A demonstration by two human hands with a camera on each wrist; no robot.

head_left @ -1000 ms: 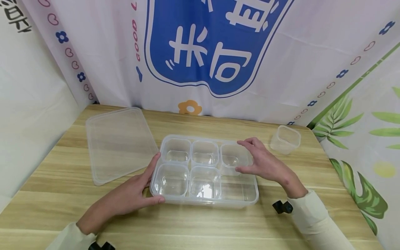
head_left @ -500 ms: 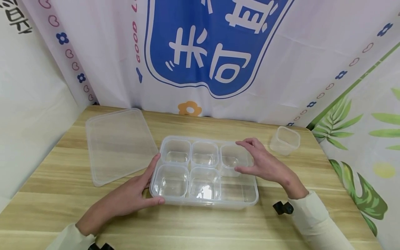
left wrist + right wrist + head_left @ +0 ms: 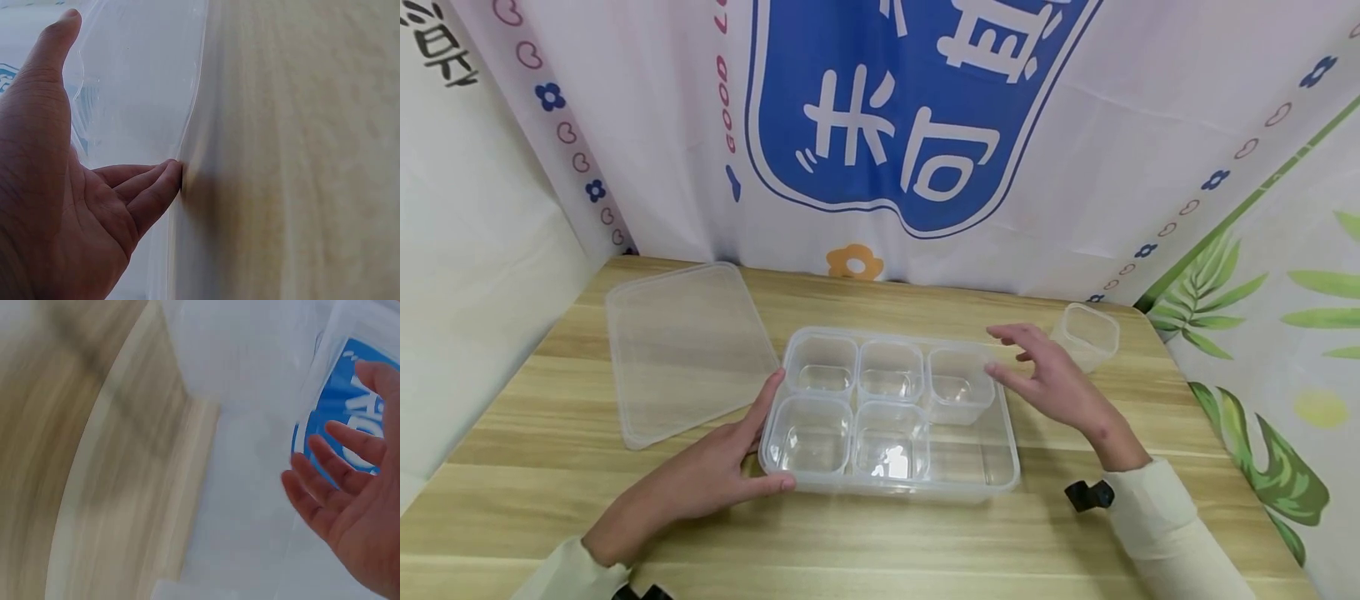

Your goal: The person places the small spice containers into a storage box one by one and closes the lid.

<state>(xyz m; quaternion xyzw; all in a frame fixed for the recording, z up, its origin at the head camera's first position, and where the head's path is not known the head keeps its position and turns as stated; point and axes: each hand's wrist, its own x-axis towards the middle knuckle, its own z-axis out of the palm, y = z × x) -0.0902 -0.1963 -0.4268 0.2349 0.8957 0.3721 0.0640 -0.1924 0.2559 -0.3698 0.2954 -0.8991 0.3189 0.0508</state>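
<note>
A clear rectangular plastic box (image 3: pixel 970 492) rests on the wooden table in the head view, with several clear square cups inside. One cup (image 3: pixel 961 412) sits in its far right corner; the near right corner holds no cup, and the box's floor shows there. My left hand (image 3: pixel 718 467) spans the box's left end, thumb by the front corner, straight fingers against the side. In the left wrist view, those fingertips (image 3: pixel 172 172) touch near the bottom edge. My right hand (image 3: pixel 1056 379), fingers spread and holding nothing, hovers by the far right corner.
A loose clear cup (image 3: pixel 1092 333) stands at the table's back right, partly behind my right hand. A flat translucent lid (image 3: pixel 688 350) lies at the left, its edge close to the box. A printed cloth (image 3: pixel 700 208) hangs behind the table (image 3: pixel 850 550).
My right hand has let go of the far right cup and moved right, its fingers spreading. The cup stays in the corner. My left hand has not moved.
</note>
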